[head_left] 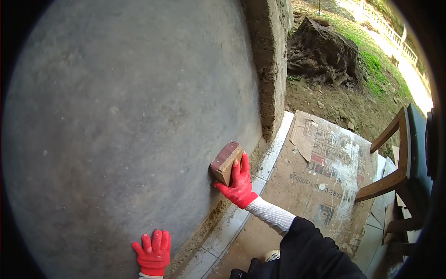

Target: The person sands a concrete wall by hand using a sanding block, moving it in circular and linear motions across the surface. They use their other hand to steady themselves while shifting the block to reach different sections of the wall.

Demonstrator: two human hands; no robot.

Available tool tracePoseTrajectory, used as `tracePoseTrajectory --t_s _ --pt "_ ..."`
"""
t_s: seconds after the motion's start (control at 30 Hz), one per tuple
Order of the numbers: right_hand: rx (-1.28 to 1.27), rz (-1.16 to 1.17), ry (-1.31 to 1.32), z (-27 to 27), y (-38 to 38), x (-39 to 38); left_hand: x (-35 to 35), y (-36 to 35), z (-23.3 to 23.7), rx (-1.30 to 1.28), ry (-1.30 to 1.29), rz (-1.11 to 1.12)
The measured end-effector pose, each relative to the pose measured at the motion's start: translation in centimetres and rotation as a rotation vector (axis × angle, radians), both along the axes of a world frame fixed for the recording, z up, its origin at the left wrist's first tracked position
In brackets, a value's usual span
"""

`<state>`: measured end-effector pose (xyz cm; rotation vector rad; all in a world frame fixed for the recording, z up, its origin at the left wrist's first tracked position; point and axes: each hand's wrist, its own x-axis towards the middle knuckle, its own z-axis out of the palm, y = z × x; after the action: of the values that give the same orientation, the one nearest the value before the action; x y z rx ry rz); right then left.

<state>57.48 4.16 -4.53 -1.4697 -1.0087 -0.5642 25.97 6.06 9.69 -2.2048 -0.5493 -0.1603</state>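
Right hand [239,186]: fingers wrapped round block [226,162], pressed on wall [116,116].
Left hand [152,253]: flat on wall, fingers slightly spread.
Cardboard [325,172]: floor beside wall.

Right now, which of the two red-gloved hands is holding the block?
The right hand, with the white sleeve, grips the brown block against the grey wall. The left hand lies flat and open on it, empty.

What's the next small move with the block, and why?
Probably slide the block a little along the wall, keeping its face flat: the right hand presses it against the grey surface, and the left hand lies open, spread flat on the wall.
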Motion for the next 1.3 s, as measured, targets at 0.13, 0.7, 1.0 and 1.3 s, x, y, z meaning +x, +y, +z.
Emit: tracePoseTrajectory --t_s 0.13,0.7,1.0,1.3 --pt "-0.028 0.064 0.002 7.7 -0.1 2.1 0.3 -0.8 1.0 -0.154 -0.016 -0.026" --pt "-0.041 -0.062 1.077 12.4 2.1 10.4 13.7 -0.9 -0.9 -0.786 -0.379 -0.484" --pt "-0.241 0.04 0.967 16.9 0.3 8.5 17.8 -1.2 -5.2 -2.312 -1.204 -0.167" --pt "-0.111 -0.083 0.898 17.0 1.6 -0.7 18.0 1.9 -11.3 -3.183 -1.415 -0.479"
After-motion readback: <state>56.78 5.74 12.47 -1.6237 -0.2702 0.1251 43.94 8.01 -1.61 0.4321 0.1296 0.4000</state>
